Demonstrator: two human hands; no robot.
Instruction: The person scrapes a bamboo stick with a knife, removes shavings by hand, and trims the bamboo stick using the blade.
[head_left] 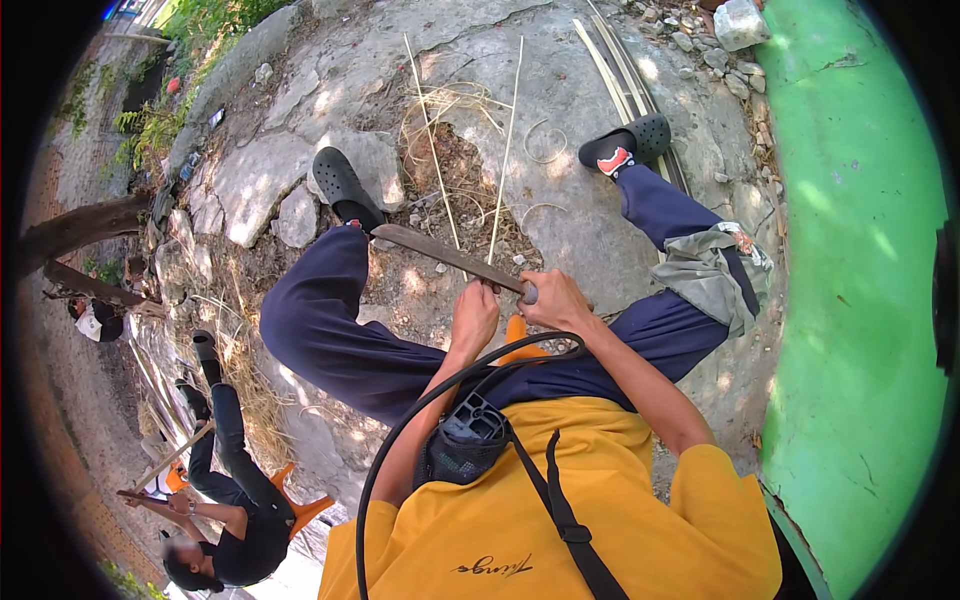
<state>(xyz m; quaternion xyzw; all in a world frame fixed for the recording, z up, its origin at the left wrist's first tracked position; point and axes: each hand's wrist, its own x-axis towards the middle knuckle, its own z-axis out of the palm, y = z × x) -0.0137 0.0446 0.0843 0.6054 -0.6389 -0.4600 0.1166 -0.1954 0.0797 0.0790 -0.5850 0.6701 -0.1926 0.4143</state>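
Note:
My right hand (556, 301) is closed round the handle of a machete (435, 247). Its long, dull brown blade points left and slightly away, crossing in front of my left hand. My left hand (475, 314) is closed beside the blade, pinching the near ends of two thin, pale bamboo strips. The left strip (432, 140) and the right strip (507, 140) run away from me and spread apart. The blade lies across them close to my fingers, and whether it touches them I cannot tell. Between my feet lie curled bamboo shavings (455, 108).
More bamboo strips (610, 70) lie beyond my right foot. A grey cloth (705, 268) rests over my right leg. Cracked concrete (560, 210) and loose stones surround me, with a green wall (860, 300) at right. At left, a co-worker (235, 510) sits holding a blade and a strip.

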